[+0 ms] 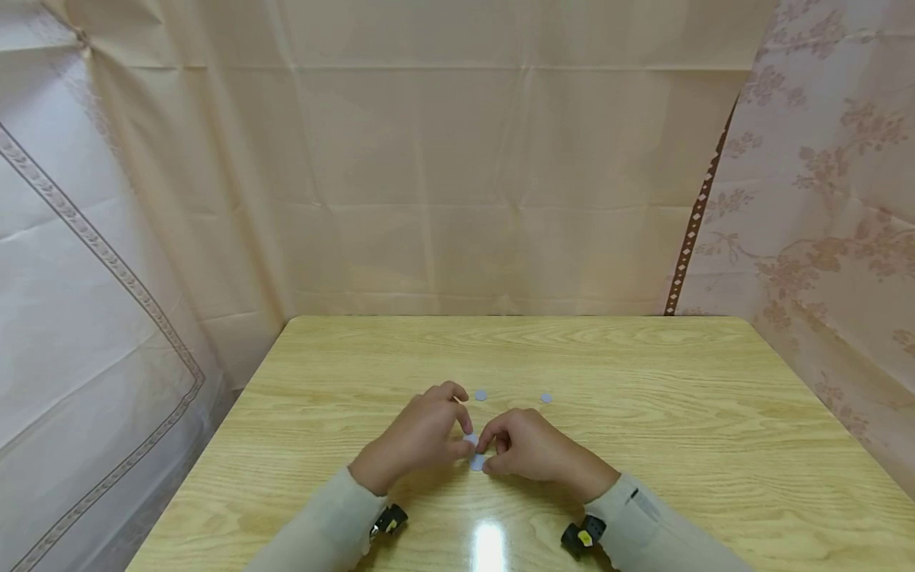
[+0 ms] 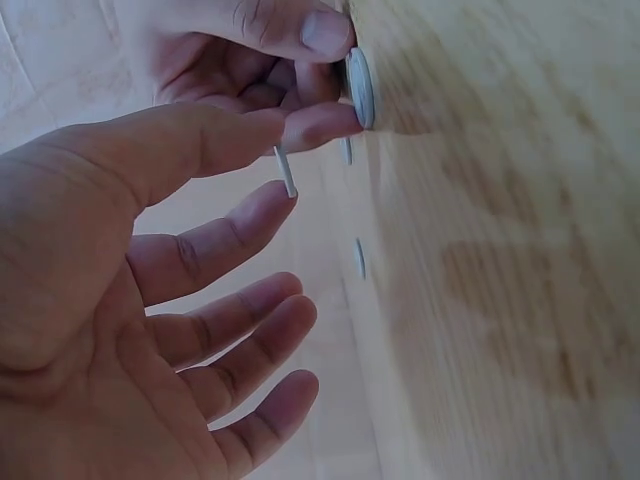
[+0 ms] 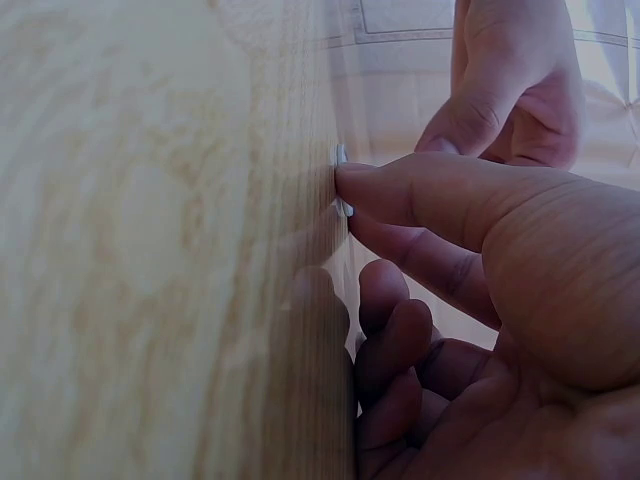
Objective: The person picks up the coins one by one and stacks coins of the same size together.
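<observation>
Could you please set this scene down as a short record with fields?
Left hand: pinches a raised disc between thumb and index finger, clear of the table
Right hand: thumb and finger grip the near disc at the tabletop
Beyond the hands: left far disc and right far disc, apart, untouched
Disc colour: whitish
Surface: wood-grain table
Backdrop: beige sheet
Unclear: whether the near disc is single or stacked

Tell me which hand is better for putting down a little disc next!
Probably the left hand: it pinches a raised disc, clear of the table. The right hand looks busy, its fingers around the lower disc on the tabletop.
</observation>
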Available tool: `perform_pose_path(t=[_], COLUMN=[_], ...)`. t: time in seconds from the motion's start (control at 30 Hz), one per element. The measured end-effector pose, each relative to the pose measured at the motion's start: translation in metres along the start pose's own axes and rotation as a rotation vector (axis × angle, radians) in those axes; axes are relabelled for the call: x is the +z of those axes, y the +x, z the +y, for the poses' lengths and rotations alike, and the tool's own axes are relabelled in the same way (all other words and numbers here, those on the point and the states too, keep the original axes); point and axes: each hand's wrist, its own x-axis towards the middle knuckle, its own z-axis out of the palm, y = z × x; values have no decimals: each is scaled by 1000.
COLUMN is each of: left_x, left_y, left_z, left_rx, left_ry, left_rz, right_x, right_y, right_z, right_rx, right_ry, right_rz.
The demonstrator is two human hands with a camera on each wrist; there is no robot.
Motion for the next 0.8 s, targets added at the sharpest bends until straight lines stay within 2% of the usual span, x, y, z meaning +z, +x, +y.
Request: perform_pose_path(t=[0.4, 0.8], left_x=[4, 6], left_y=[1, -1], left_z=[8, 7], left_rx=[-5, -2], left_ry=[48, 73], left_rz=[-52, -86], right_x=[-1, 0], right_y=[2, 2], right_z=[0, 1], right_rx=[-5, 2], right_ry=[-17, -1], right_rz=[16, 13])
